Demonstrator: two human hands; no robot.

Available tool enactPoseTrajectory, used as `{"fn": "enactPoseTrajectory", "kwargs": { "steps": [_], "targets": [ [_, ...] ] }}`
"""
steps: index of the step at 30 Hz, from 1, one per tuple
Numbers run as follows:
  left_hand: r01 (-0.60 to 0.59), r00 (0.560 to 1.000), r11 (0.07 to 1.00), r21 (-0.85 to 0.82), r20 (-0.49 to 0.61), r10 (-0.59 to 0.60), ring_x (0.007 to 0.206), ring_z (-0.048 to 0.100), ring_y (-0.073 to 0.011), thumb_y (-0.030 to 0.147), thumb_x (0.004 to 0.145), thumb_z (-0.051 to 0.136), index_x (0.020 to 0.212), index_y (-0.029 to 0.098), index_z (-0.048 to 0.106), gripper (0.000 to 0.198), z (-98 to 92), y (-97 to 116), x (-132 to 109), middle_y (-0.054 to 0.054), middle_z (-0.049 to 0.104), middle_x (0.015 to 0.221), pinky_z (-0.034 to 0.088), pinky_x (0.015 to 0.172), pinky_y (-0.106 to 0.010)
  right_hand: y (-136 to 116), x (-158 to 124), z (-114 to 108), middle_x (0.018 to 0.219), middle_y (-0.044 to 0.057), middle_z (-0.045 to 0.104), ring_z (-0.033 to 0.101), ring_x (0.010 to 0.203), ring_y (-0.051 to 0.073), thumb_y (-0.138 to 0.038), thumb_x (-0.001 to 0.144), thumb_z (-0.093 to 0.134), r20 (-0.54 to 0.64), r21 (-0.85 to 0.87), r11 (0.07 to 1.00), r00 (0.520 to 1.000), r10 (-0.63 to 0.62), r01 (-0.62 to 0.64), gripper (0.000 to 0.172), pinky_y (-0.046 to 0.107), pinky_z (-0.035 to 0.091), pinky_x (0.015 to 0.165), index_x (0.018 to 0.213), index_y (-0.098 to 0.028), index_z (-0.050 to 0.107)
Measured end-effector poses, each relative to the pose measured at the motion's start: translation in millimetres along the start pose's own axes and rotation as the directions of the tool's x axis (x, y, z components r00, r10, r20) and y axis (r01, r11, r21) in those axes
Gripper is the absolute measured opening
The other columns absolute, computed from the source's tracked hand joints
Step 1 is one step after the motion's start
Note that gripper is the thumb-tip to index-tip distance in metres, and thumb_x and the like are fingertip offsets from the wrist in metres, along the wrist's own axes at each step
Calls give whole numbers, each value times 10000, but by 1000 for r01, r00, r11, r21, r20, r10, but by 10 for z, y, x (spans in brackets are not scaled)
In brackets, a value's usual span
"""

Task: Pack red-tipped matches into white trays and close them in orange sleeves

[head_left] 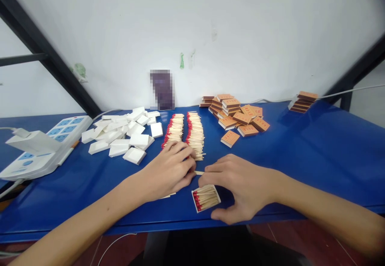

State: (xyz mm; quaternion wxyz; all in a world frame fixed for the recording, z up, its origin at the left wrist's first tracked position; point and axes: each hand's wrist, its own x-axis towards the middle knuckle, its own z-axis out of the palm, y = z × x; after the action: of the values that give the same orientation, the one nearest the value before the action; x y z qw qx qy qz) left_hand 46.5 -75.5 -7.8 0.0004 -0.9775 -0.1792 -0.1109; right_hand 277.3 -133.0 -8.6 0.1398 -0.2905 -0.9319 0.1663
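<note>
My left hand [177, 168] is closed, its fingertips bunched at the near end of two rows of red-headed matches [195, 134]. A few red heads show between its fingers; the rest of what it holds is hidden. A single pale matchstick [199, 173] lies between the fingertips of both hands. My right hand [236, 184] curves around a small white matchbox tray [195, 202], index finger by its far edge and thumb apart near its close corner. Matches [207, 197] lie side by side in the tray, heads to the left. Some matchstick ends [168, 196] show under my left wrist.
White empty trays [135, 156] are heaped at left, beside a power strip [45, 150] with a plugged-in adapter [33, 142]. Orange matchboxes [240, 117] pile up at back right, and a small stack [303, 101] stands farther right. A blurred dark object [162, 89] leans on the wall.
</note>
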Motion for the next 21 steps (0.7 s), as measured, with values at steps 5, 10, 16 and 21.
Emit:
{"fn": "enactPoseTrajectory", "kwargs": {
  "steps": [5, 10, 16, 21],
  "targets": [
    [-2, 1000, 1000, 12, -13, 2, 1082, 533, -253, 252, 991, 510, 930, 175, 651, 172, 10, -10, -20, -83, 624, 1101, 382, 989, -444, 30, 8, -3, 684, -33, 593, 492, 597, 135, -423, 771, 678, 48, -73, 996, 997, 52, -49, 270, 280, 274, 596, 907, -200, 608],
    [11, 1000, 1000, -18, -18, -11, 1062, 540, -240, 235, 993, 500, 926, 175, 655, 179, -3, -12, -28, -73, 615, 1086, 385, 984, -435, 63, 12, -47, 690, -21, 610, 520, 612, 154, -447, 767, 684, 75, -116, 991, 994, 76, -67, 303, 290, 278, 608, 923, -196, 619],
    [42, 999, 997, -70, 8, -42, 1057, 538, -243, 289, 975, 550, 979, 189, 666, 154, -27, -19, -47, -72, 596, 1096, 382, 997, -442, 91, 8, -64, 677, -10, 595, 518, 604, 161, -496, 762, 676, 88, -155, 985, 992, 89, -75, 321, 293, 268, 597, 820, -196, 578],
    [35, 999, 995, -93, 13, -34, 997, 531, -228, 243, 953, 572, 926, 195, 664, 108, -39, -16, -40, -58, 572, 1044, 397, 953, -415, 72, 5, -79, 682, -13, 595, 511, 603, 154, -459, 767, 659, 99, -131, 989, 992, 83, -70, 285, 293, 278, 605, 821, -195, 566]
  ]
}}
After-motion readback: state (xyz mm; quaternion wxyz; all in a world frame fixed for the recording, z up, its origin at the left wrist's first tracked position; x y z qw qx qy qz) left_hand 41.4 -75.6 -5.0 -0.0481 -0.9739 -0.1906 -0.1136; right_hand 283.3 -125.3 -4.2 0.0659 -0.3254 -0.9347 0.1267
